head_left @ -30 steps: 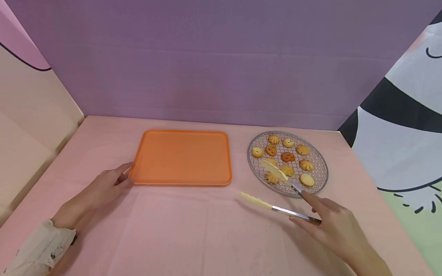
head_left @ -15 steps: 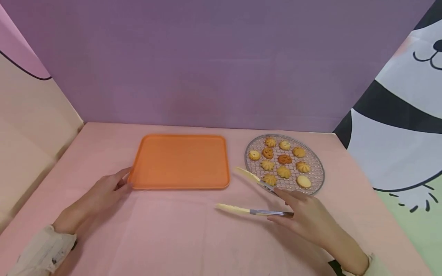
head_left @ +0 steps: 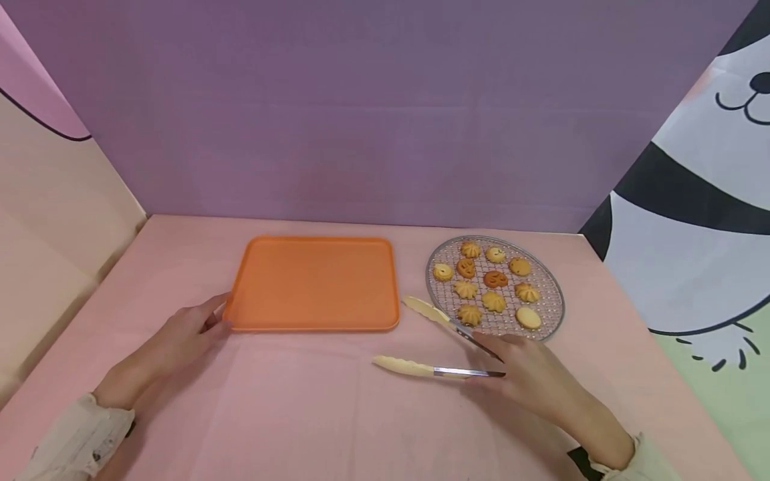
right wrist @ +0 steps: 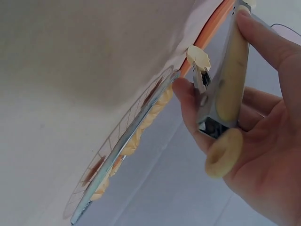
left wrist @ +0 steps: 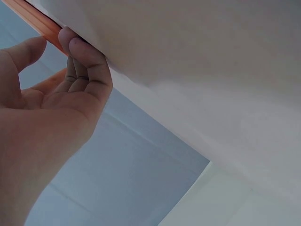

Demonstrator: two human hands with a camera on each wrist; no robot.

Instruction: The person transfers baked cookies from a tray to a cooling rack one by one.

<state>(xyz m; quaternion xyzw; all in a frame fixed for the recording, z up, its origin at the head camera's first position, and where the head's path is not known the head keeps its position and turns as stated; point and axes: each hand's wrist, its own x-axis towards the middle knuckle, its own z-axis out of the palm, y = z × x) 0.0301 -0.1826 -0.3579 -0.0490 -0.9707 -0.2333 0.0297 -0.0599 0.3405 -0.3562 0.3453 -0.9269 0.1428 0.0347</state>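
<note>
My right hand [head_left: 538, 374] grips a pair of metal tongs [head_left: 469, 372] with cream, scalloped tips. The tongs' arms are spread, nothing is between the tips, and they point left over the tabletop in front of the rack. In the right wrist view, thumb and fingers lie on either side of the tongs [right wrist: 228, 75]. An orange rectangular tray [head_left: 313, 284] lies flat at centre left, bare. Its front left corner is held by thumb and fingers of my left hand [head_left: 186, 334]. Several cookies [head_left: 493, 300] of different shapes lie on a round wire rack [head_left: 544, 314] at the right.
A pink cloth [head_left: 313, 407] covers the tabletop. Behind it rises a purple wall [head_left: 361, 133], with a cream panel [head_left: 54, 234] at the left and a panda-print panel [head_left: 692, 254] at the right.
My right hand has drawn the tongs leftward and toward me, off the cookies, then nearly stopped. The cookies stay on the rack. My left hand keeps its place at the tray corner.
</note>
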